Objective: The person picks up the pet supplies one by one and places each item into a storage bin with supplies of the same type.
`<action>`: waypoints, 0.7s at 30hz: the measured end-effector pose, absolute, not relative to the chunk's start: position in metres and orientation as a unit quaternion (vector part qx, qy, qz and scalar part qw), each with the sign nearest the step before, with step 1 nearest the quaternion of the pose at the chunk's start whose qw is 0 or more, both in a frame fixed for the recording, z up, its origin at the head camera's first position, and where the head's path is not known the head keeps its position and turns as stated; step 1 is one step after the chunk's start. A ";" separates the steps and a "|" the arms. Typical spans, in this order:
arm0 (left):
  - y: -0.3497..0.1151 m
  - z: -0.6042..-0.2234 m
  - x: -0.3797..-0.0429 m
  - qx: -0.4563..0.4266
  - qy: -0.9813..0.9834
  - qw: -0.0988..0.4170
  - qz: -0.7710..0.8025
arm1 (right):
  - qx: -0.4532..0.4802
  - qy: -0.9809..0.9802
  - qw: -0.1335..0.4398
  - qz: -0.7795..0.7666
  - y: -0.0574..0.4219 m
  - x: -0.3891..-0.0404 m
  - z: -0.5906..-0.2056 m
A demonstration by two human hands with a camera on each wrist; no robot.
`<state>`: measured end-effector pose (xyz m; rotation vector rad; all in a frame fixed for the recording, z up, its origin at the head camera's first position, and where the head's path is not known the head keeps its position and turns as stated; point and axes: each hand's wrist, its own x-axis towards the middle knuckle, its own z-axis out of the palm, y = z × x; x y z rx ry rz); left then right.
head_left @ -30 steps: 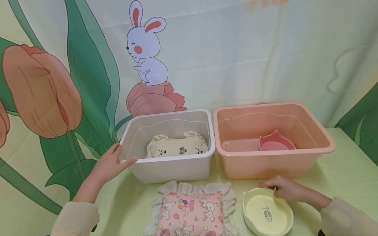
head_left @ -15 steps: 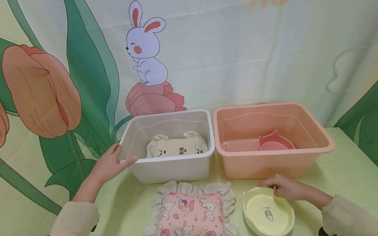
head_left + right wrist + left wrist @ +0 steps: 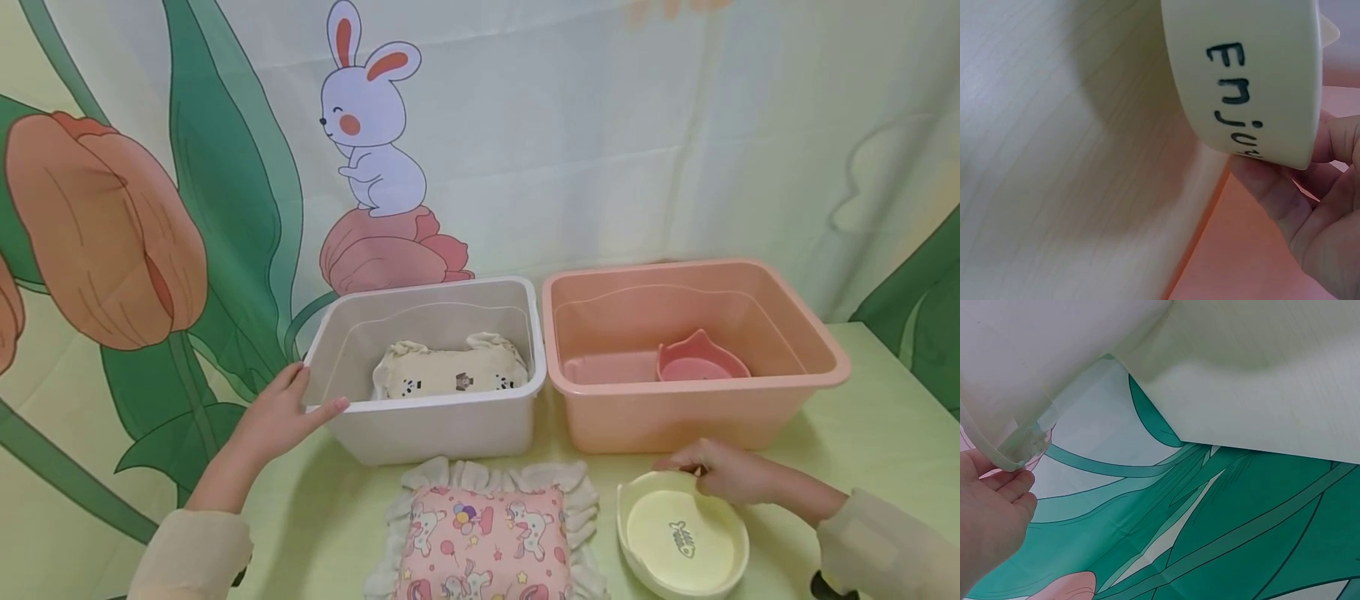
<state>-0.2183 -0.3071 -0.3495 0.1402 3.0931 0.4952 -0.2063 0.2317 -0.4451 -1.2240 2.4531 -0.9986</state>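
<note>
In the head view, the yellow bowl (image 3: pixel 652 542) is at about half past four from the middle, just short of the pink bin (image 3: pixel 675 421), which lies at its twelve o'clock. The right hand (image 3: pixel 731 477) pinches its rim near one o'clock, fingers together. At its nine o'clock lies the pink cushion (image 3: pixel 487 542). The left hand (image 3: pixel 273 423) grips the grey bin (image 3: pixel 442 435) at the corner near eight o'clock, thumb along the front edge and apart from the fingers. A cream cushion (image 3: pixel 450 371) sits in that bin, a pink bowl (image 3: pixel 705 362) in the other.

In the left wrist view, the fingers, at eight o'clock, curl round the bin's edge; a light, steady hold should do there.

In the right wrist view, the bowl hangs at two o'clock, the pinch at its lower end. Whether its base touches the table (image 3: pixel 1041 187) I cannot tell. Held only at one edge, it could tip, so a firm pinch and a level wrist would serve best.
</note>
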 end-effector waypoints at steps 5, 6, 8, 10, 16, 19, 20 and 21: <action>-0.308 -0.349 -0.219 0.049 0.987 0.006 0.150 | -0.423 0.836 0.103 -0.335 0.232 -0.207 -0.443; -0.308 -0.349 -0.220 0.050 0.988 0.006 0.149 | -0.421 0.836 0.105 -0.335 0.232 -0.207 -0.442; -0.308 -0.349 -0.220 0.050 0.988 0.005 0.148 | -0.418 0.838 0.107 -0.333 0.232 -0.208 -0.441; -0.308 -0.349 -0.220 0.051 0.988 0.003 0.148 | -0.415 0.839 0.112 -0.333 0.231 -0.208 -0.438; -0.309 -0.349 -0.220 0.051 0.987 0.004 0.151 | -0.406 0.836 0.136 -0.343 0.230 -0.209 -0.433; -0.309 -0.350 -0.219 0.049 0.987 0.006 0.154 | -0.404 0.836 0.139 -0.345 0.230 -0.209 -0.432; -0.309 -0.350 -0.219 0.048 0.987 0.007 0.154 | -0.404 0.835 0.139 -0.346 0.230 -0.209 -0.433; -0.309 -0.350 -0.219 0.047 0.987 0.008 0.155 | -0.405 0.836 0.137 -0.345 0.230 -0.209 -0.433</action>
